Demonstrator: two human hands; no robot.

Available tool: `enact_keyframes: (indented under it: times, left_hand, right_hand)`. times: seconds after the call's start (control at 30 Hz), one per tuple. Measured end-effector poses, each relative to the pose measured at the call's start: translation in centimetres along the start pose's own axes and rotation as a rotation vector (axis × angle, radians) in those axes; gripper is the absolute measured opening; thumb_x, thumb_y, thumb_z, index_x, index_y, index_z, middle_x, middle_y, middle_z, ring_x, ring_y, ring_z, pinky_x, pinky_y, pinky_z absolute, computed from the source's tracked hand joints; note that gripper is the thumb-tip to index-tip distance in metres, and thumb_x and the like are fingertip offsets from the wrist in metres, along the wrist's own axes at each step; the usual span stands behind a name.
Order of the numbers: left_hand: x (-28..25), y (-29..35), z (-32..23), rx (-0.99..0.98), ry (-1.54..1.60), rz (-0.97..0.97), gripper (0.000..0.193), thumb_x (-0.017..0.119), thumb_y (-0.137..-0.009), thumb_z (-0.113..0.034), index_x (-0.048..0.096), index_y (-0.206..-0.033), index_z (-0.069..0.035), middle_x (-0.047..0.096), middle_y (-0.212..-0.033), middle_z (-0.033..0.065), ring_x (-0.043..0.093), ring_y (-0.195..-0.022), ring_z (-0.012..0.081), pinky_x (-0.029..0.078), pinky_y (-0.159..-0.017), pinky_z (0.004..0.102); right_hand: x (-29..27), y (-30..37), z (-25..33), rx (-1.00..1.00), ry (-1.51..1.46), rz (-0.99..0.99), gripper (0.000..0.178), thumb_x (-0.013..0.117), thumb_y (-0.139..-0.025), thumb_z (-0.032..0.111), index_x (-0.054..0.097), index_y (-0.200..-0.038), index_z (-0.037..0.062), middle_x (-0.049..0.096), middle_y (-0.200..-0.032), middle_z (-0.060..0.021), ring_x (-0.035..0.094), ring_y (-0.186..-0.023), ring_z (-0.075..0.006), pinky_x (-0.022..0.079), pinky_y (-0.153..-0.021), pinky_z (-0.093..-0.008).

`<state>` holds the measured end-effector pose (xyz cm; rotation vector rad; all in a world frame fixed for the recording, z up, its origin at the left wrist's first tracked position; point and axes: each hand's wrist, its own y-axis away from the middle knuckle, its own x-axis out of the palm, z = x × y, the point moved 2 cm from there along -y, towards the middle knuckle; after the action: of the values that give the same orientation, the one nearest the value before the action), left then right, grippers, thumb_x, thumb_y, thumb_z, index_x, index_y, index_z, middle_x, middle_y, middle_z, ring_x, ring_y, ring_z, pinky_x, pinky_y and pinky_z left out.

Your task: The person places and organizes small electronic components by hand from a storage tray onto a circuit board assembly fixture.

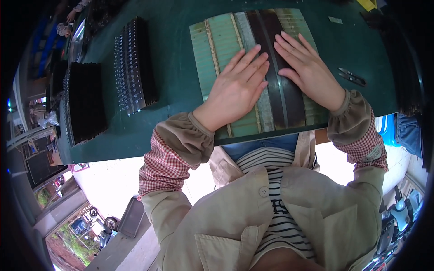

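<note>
Black strips (281,86) lie lengthwise on a pale green ribbed board (217,43) in the head view, near the front edge of the dark green worktop (176,86). Both hands press down flat on them: the left hand (235,90) rests across the board's ribs and the strips' left edge, the right hand (307,72) on the strips themselves. All fingers (251,61) are spread and extended, gripping nothing. To do this pressing well, I judge the palms should bear down evenly while the strips stay parallel with the ribs, so nothing skews or lifts at the ends. Small black snips (351,77) lie just right of the right hand. Further left on the worktop sit a stack of silver-edged parts (133,65) and a black ribbed stack (86,101). Below the worktop edge the floor is bright, overexposed.
</note>
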<state>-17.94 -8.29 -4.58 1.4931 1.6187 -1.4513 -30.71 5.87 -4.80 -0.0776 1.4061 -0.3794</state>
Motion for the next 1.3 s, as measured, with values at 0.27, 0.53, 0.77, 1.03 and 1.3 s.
enact_keyframes:
  times: [0.27, 0.53, 0.77, 1.03, 1.3]
  left_hand:
    - [-0.3, 0.8, 0.4, -0.033, 0.050, -0.042, 0.036, 0.060, -0.080, -0.012, 0.054, -0.111, 0.005, 0.049, -0.124, 0.0170, 0.040, -0.122, 0.0332, 0.032, -0.101, 0.0442]
    - [-1.1, 0.2, 0.3, -0.025, 0.252, -0.107, 0.047, 0.060, -0.078, -0.008, 0.046, -0.122, 0.002, 0.046, -0.124, 0.0205, 0.044, -0.116, 0.0379, 0.037, -0.097, 0.0440]
    - [-1.4, 0.1, 0.2, 0.005, 0.310, -0.093, 0.051, 0.061, -0.076, -0.003, 0.044, -0.123, 0.001, 0.046, -0.123, 0.0219, 0.046, -0.112, 0.0386, 0.040, -0.093, 0.0435]
    - [-1.3, 0.0, 0.3, 0.003, 0.346, -0.112, 0.051, 0.062, -0.073, -0.001, 0.045, -0.121, 0.004, 0.052, -0.113, 0.0219, 0.047, -0.112, 0.0369, 0.041, -0.091, 0.0434]
    - [-1.2, 0.1, 0.3, 0.017, 0.367, -0.138, 0.047, 0.062, -0.073, 0.000, 0.048, -0.117, 0.005, 0.059, -0.092, 0.0174, 0.045, -0.115, 0.0349, 0.042, -0.090, 0.0433]
  right_hand:
    - [-7.5, 8.2, -5.0, 0.437, -0.102, -0.129, 0.045, 0.061, -0.073, -0.003, 0.054, -0.116, 0.0042, 0.051, -0.118, -0.0132, 0.049, -0.111, -0.0289, 0.042, -0.089, -0.0337]
    - [-7.3, 6.6, -11.0, 0.568, -0.120, 0.025, 0.040, 0.061, -0.070, -0.007, 0.055, -0.108, 0.0013, 0.050, -0.096, -0.0128, 0.053, -0.090, -0.0263, 0.044, -0.078, -0.0336]
    - [-4.6, -8.0, -13.3, 0.114, -0.173, 0.050, 0.034, 0.067, -0.073, 0.009, 0.057, -0.105, 0.0021, 0.051, -0.096, -0.0087, 0.051, -0.094, -0.0233, 0.043, -0.083, -0.0325]
    - [1.8, -15.9, -14.0, 0.035, -0.196, 0.098, 0.027, 0.070, -0.072, 0.014, 0.055, -0.090, 0.0009, 0.052, -0.092, -0.0071, 0.053, -0.088, -0.0228, 0.045, -0.077, -0.0331]
    - [1.4, -15.7, -13.2, -0.003, -0.159, 0.066, 0.018, 0.062, -0.077, 0.009, 0.054, -0.091, 0.0018, 0.058, -0.086, -0.0149, 0.055, -0.082, -0.0289, 0.042, -0.075, -0.0353]
